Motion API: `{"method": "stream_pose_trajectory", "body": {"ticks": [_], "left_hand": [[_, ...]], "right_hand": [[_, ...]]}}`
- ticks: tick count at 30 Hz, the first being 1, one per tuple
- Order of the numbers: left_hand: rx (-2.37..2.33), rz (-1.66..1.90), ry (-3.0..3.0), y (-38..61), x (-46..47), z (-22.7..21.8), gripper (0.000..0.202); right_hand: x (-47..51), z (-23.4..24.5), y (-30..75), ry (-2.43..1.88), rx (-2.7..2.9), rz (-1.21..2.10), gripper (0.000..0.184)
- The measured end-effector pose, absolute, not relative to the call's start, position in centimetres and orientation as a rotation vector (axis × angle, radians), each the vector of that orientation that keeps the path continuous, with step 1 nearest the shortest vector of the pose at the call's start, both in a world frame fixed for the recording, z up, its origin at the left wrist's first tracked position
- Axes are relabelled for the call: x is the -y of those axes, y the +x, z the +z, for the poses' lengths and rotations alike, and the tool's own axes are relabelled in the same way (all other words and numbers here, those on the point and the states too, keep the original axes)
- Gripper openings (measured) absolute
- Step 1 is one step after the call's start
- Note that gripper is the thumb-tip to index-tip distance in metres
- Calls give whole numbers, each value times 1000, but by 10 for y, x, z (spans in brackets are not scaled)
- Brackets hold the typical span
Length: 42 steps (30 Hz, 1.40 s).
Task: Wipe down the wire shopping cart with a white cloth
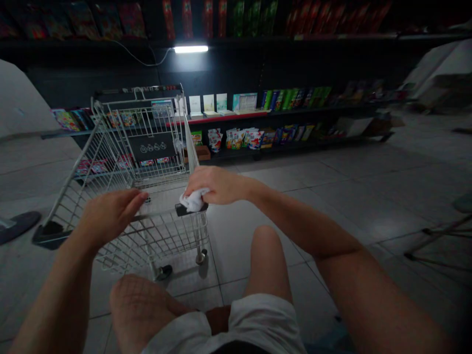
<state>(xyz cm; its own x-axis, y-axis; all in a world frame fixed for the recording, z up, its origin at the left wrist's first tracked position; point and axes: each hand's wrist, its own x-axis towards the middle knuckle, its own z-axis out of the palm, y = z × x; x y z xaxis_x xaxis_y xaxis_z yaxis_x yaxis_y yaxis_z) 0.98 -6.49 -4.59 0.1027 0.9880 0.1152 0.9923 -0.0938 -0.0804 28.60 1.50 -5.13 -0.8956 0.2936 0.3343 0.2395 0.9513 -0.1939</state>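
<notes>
A wire shopping cart (pixel 121 162) stands in front of me on the tiled floor. My left hand (pixel 110 214) rests on the cart's near top rail, fingers curled over it. My right hand (pixel 216 184) is closed on a white cloth (pixel 193 200) and presses it against the black corner cap (pixel 184 210) of the cart's rail. My bare knees show below, so I sit or crouch low beside the cart.
Dark store shelves (pixel 280 115) with colourful packets run along the back wall under a lit tube lamp (pixel 191 49). A dark round base (pixel 18 223) lies on the floor at left. A metal stand's legs (pixel 438 241) reach in at right.
</notes>
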Motion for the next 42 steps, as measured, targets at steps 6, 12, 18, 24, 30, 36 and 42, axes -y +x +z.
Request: {"method": "stream_pose_trajectory", "body": {"ticks": [6,12,18,24,30,36,42], "left_hand": [[1732,-84,-2377,100,85,-67,66],[1590,-147,-2341,113,79,-86,65],[1409,-227,-2317,102,81,-89,58],[1079,-429,-2241,79,81,-93,49],[938,-444,-2261,49,85,-90,45],[990,-411,-2364,22,79,-91,42],[1518,-189,-2502,23,72,-76,53]], "right_hand": [[-100,-47,272,-383,2820,228,40],[-163,-59,257,-743,2657,-44,41],[-155,-64,257,-721,2640,-62,36],[-138,-70,249,-683,2608,-62,33],[-109,-81,241,-617,2493,-51,28],[-20,-128,211,-592,2161,44,33],[19,-275,162,-575,1743,239,46]]}}
